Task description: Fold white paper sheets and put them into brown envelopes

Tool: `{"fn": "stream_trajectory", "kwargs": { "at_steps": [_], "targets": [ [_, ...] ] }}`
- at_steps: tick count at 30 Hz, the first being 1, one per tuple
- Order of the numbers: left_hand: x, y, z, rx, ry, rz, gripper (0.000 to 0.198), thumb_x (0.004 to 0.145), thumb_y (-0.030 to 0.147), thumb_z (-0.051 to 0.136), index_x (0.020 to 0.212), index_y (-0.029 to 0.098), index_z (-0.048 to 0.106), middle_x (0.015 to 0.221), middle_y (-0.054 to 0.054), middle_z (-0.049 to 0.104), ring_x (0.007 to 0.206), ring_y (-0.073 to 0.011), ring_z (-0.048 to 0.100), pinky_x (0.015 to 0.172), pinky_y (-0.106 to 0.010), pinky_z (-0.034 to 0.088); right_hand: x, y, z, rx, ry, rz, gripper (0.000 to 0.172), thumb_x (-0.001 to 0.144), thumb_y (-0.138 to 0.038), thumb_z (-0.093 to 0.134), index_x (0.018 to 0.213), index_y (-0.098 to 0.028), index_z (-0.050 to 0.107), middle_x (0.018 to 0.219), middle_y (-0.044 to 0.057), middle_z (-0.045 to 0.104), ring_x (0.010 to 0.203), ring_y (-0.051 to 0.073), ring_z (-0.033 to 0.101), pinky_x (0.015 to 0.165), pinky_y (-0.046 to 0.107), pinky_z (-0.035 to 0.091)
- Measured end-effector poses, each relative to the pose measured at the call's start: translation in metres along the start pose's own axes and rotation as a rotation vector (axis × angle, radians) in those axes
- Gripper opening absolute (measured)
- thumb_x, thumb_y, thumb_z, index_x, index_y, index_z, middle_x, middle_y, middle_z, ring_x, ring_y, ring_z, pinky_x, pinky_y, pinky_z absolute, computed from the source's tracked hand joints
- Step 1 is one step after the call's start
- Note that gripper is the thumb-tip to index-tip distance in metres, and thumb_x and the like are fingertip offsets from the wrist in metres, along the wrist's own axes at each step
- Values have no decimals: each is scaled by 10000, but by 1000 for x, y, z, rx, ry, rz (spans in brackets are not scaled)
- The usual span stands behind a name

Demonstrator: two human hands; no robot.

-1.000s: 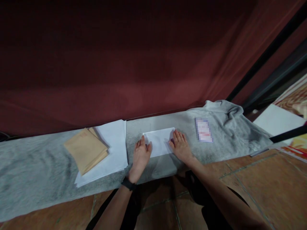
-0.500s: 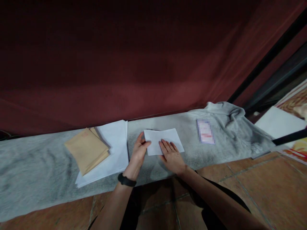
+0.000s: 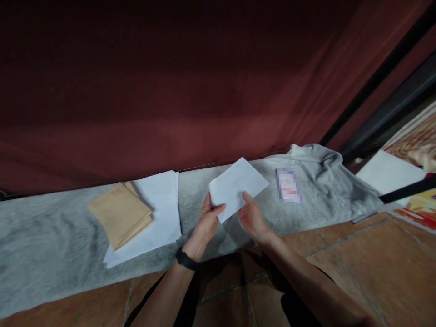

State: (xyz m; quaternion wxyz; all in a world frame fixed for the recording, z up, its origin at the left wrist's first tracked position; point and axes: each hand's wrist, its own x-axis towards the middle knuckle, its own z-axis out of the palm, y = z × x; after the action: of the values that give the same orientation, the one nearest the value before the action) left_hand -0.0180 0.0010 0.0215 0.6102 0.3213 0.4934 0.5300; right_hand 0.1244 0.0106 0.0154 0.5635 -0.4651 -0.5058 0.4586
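Note:
A folded sheet of white paper (image 3: 238,184) is tilted between my two hands, over the grey cloth (image 3: 197,181). My left hand (image 3: 208,219) pinches its lower left corner, thumb on top and fingers underneath. Along the lower right edge, my right hand (image 3: 252,218) grips the paper with the thumb on top; its other fingers are mostly hidden below. To the left, brown envelopes (image 3: 119,215) rest on a stack of larger white sheets (image 3: 160,204). A small pinkish printed slip (image 3: 289,185), blurred out, lies to the right of the paper.
The grey cloth covers a long low bench against a dark red fabric wall (image 3: 170,91). At the right stand a black bar (image 3: 407,193) and printed boards (image 3: 422,204). Brown floor tiles (image 3: 354,250) lie in front, beneath my arms.
The paper has been lifted and turned, its right end swinging up and away. My right hand has gone from lying flat on it to gripping its near edge.

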Motion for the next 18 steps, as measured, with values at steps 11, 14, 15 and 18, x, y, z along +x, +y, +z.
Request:
{"fn": "stream_trajectory", "kwargs": {
  "at_steps": [11, 14, 15, 18],
  "targets": [
    [24, 6, -56, 920, 135, 202, 939, 745, 108, 648, 1612, 210, 303, 1465, -123, 600, 1305, -280, 612, 1142, -443, 465, 4, 41, -49, 47, 346, 277, 428, 795, -372, 559, 1192, -217, 598, 1025, 57, 728, 851, 234, 712, 689, 338, 568],
    [20, -4, -54, 1020, 162, 213, 873, 761, 134, 640, 1583, 220, 361, 1347, -127, 654, 1176, -275, 678, 1070, -430, 522, 8, 39, -49, -131, 381, 153, 484, 831, -333, 508, 1289, -197, 584, 1187, 96, 693, 1084, 259, 665, 888, 396, 554],
    [20, -7, -53, 1028, 171, 217, 852, 763, 137, 639, 1570, 220, 381, 1302, -123, 668, 1125, -268, 695, 1049, -424, 534, 9, 38, -46, -222, 345, 88, 489, 852, -324, 487, 1314, -198, 583, 1264, 111, 670, 1178, 267, 629, 965, 422, 531],
    [21, -12, -51, 1034, 207, 242, 782, 765, 136, 639, 1520, 212, 450, 1248, -112, 672, 1081, -251, 698, 1043, -408, 536, 5, 37, -32, -500, 106, -90, 483, 944, -321, 411, 1383, -207, 577, 1482, 123, 567, 1389, 251, 506, 1146, 455, 425]
  ]
}}
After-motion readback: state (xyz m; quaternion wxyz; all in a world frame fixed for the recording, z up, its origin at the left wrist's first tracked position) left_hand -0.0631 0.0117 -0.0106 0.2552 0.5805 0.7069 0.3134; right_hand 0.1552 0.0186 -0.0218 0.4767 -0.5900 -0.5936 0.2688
